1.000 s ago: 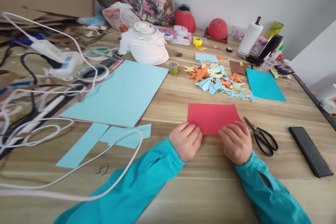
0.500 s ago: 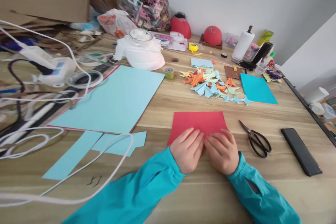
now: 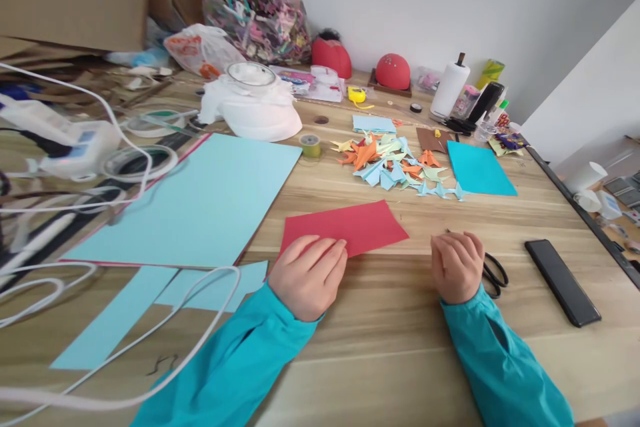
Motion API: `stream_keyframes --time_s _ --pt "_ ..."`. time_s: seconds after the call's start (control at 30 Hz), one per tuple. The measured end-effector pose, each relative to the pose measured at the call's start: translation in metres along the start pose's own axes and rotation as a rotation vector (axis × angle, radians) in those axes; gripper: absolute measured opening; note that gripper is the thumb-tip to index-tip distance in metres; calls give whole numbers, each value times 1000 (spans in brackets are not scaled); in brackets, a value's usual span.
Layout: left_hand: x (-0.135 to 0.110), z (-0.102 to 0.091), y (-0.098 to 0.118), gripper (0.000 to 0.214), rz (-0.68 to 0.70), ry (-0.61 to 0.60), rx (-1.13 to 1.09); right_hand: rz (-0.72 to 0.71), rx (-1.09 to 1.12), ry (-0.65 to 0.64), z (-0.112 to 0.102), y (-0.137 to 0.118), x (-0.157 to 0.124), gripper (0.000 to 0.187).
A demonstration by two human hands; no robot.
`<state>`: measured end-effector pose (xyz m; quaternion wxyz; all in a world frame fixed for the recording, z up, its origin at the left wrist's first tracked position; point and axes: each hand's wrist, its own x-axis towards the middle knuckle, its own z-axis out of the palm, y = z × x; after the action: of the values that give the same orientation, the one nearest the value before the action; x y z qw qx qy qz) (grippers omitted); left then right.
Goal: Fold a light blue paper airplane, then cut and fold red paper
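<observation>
A sheet of red paper lies tilted above the middle of the wooden table. My left hand is closed on its lower left edge, fingers over the paper and thumb hidden. To the right, apart from the sheet, my right hand hovers with curled fingers in front of a pair of black scissors. It covers the blades, and only the handle loops and a bit of the tip show. Whether anything is inside those fingers is hidden.
Folded paper cranes lie in a pile beyond the red paper, beside a bright blue sheet. A large pale blue sheet and cut strips are at left, crossed by a white cable. A phone lies right.
My hands have parted: the left went left with the red paper, which has turned askew, and the right came off the paper and moved right to the scissors. The view has shifted slightly.
</observation>
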<state>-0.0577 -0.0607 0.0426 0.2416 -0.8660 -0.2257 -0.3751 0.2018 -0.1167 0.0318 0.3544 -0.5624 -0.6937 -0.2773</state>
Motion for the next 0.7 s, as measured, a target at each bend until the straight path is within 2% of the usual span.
stream_keyframes --time_s 0.13,0.27,0.37,0.53,0.63,0.7 --pt "-1 4 10 13 19 -11 -34 -49 103 -43 -2 -25 -1 22" --pt "-1 6 26 14 30 -51 -123 -227 224 -210 -1 -46 -7 26" --pt "-2 8 39 16 35 -72 -172 -320 271 -242 1 -56 -11 21" --pt "-5 14 51 18 68 -45 -217 -378 285 -269 3 -57 -12 21" --pt "-5 13 43 16 55 -17 -208 -367 266 -242 2 -49 -10 19" --pt "-4 9 34 15 98 -62 -180 -313 234 -210 2 -39 -8 18"
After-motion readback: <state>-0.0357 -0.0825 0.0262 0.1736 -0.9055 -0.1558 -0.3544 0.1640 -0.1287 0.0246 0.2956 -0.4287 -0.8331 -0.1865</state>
